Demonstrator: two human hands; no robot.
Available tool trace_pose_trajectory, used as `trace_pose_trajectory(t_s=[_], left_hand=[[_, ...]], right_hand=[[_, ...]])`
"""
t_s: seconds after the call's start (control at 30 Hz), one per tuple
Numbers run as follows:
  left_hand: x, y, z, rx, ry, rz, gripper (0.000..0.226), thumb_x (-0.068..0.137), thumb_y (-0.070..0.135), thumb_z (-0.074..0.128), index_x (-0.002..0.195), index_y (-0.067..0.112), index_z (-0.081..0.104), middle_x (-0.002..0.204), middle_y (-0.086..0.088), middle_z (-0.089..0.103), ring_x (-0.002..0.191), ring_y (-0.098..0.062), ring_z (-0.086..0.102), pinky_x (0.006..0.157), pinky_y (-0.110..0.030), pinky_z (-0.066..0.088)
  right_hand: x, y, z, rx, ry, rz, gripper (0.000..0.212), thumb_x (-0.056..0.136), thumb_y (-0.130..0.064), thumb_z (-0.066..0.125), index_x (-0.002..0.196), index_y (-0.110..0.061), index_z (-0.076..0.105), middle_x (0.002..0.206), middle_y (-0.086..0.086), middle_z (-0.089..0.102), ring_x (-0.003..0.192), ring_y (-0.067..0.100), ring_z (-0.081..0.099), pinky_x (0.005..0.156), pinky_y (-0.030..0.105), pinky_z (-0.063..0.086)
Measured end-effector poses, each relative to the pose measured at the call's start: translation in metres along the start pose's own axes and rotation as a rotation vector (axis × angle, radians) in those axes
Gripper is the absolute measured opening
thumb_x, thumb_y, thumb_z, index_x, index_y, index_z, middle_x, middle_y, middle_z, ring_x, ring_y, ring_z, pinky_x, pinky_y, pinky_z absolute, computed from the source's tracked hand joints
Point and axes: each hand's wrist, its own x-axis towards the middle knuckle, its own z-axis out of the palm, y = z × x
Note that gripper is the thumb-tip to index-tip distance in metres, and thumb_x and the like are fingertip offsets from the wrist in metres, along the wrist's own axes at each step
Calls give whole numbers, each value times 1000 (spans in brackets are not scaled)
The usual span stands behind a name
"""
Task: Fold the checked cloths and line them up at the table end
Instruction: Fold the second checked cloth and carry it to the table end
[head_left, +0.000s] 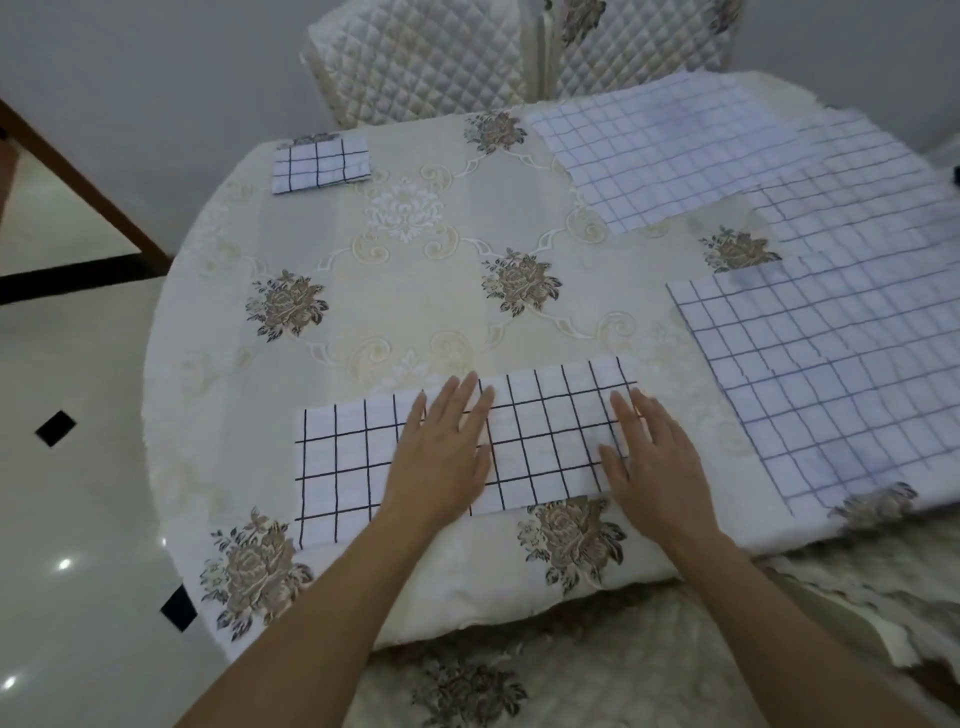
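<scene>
Presses left hand and right hand, grips flat and unclenched, on the half-folded checked cloth, with one folded square lined up at the surface's far end and three spread cloths waiting.

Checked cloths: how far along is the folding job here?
Done: one small folded cloth sits at the far end of the table. In hand: left hand and right hand press flat a long half-folded cloth. Left: three open cloths on the right: far cloth, middle cloth, near cloth.
</scene>
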Motion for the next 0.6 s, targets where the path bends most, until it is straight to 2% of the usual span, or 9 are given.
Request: trace_pose_trajectory(t_s=[0.1,0.23,0.33,0.4,0.6], left_hand=[[24,32,-7,18,-47,224,63,96,31,55,153,16,34,160,-9,31,148,-28,29,119,-52,27],[65,71,-11,23,-96,500,58,90,23,64,145,16,46,153,-9,44,140,-30,42,115,-49,33],[98,95,-12,29,-125,672,52,82,11,70,133,13,59,138,-10,59,126,-32,55,106,-49,43],[118,107,-10,37,-179,744,45,83,9,67,128,12,62,133,-12,61,121,-33,57,101,-48,47],[172,126,2,61,-304,968,45,81,18,77,124,11,64,126,-12,62,112,-32,59,89,-44,53]], right_hand=[[-25,10,-15,-34,4,53,60,94,-31,62,148,-12,43,148,16,47,135,37,46,105,54,44],[-41,32,-38,-36,74,160,47,92,-30,62,133,-9,57,125,14,63,112,32,61,91,47,53],[-41,40,-49,-37,70,240,41,90,-31,62,126,-13,58,112,9,65,97,29,61,78,43,53],[-38,41,-51,-25,70,275,38,90,-31,63,123,-14,59,107,7,63,91,27,60,72,41,53],[-21,40,-31,17,75,297,27,88,-32,66,110,-16,65,99,4,61,83,23,57,61,35,52]])
